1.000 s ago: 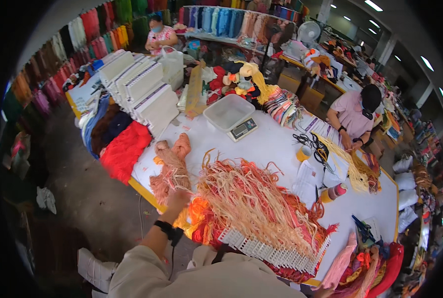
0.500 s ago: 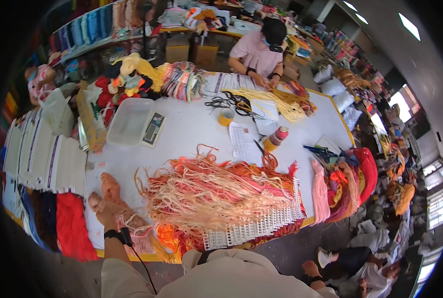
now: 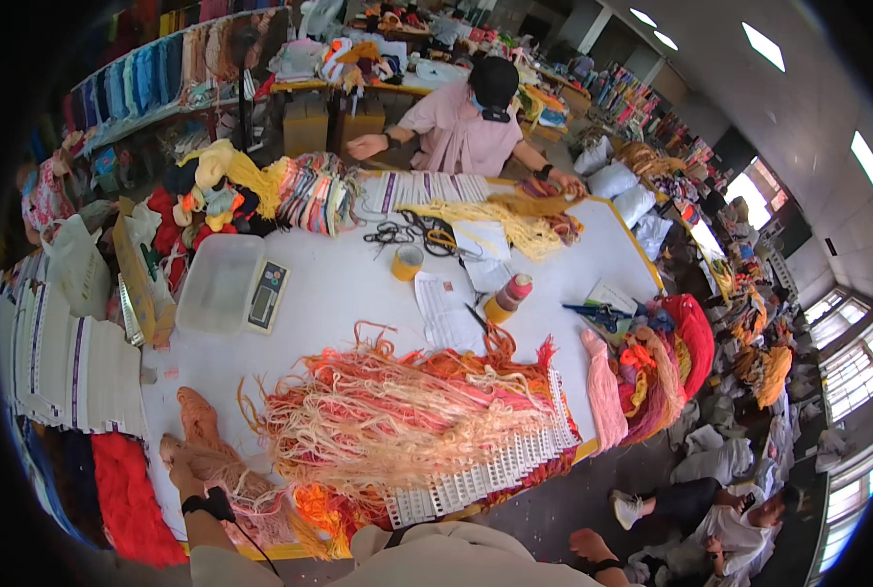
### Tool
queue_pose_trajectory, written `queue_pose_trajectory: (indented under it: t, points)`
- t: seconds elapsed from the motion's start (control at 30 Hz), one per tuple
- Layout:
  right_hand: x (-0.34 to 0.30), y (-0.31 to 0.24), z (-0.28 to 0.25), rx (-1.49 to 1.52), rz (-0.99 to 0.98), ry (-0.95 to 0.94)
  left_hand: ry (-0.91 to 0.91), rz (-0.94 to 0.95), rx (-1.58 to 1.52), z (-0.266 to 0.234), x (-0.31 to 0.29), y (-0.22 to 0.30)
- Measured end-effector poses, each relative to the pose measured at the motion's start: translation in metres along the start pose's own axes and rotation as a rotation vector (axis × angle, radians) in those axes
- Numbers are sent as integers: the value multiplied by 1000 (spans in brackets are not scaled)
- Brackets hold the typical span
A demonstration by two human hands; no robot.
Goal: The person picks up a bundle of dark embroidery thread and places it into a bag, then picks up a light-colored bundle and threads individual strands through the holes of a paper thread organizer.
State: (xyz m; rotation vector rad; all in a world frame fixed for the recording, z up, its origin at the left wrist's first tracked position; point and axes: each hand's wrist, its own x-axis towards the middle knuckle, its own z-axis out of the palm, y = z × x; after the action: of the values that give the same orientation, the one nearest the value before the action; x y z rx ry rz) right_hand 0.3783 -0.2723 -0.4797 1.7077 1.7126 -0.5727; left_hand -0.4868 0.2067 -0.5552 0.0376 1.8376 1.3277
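At the table's lower left, my left hand [image 3: 180,468] is closed at the edge of a peach-coloured yarn skein [image 3: 200,421], with its fingertips small in view. To its right spreads a big pile of pink, peach and orange yarn strands [image 3: 388,411]. Punched white cards [image 3: 456,486] lie in a row under the near right side of that pile. Bright orange yarn [image 3: 316,504] sits between my left hand and the cards. My right hand [image 3: 586,545] hangs off the table's near side, fingers loosely apart and nothing seen in it.
White card stacks [image 3: 55,362] stand at left, above a red skein [image 3: 131,499]. Farther back are a clear plastic tub [image 3: 221,284], a scale [image 3: 267,293], scissors [image 3: 436,235] and a thread cone [image 3: 509,296]. Across the table is a co-worker [image 3: 466,142]; another person [image 3: 740,533] sits lower right.
My view has shifted, so the table sits lower and farther left. My left hand stays at the peach skein. The co-worker's hands, together before, are now spread wide apart.
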Motion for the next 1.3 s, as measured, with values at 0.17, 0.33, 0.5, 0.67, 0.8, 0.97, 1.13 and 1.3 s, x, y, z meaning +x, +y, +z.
queue_pose_trajectory:
  t: [0.17, 0.33, 0.5, 0.67, 0.8, 0.97, 1.13, 1.3]
  points:
    - [61, -10, -68, 729, 253, 409, -261, 212, -457, -19, -46, 63]
    - [86, -94, -302, 765, -6, 746, -398, 819, -580, -17, -207, 168]
    - [74, -197, -469, 938, -588, 886, -386, 1132, -366, 20, -334, 180]
    - [51, -291, -534, 1277, -1079, 580, -797, 1395, 135, 69, -416, 107]
    - [68, -310, -513, 1848, -949, 300, -1108, 1128, 303, 96, -456, 78]
    - [64, -295, -485, 1996, -793, 331, -1346, 1130, 430, 95, -431, 66]
    - [57, -277, -473, 1717, -882, 338, -1219, 840, 73, 120, -436, 56]
    - [56, -272, -462, 1117, -554, 951, -1328, 538, 72, 138, -440, 36]
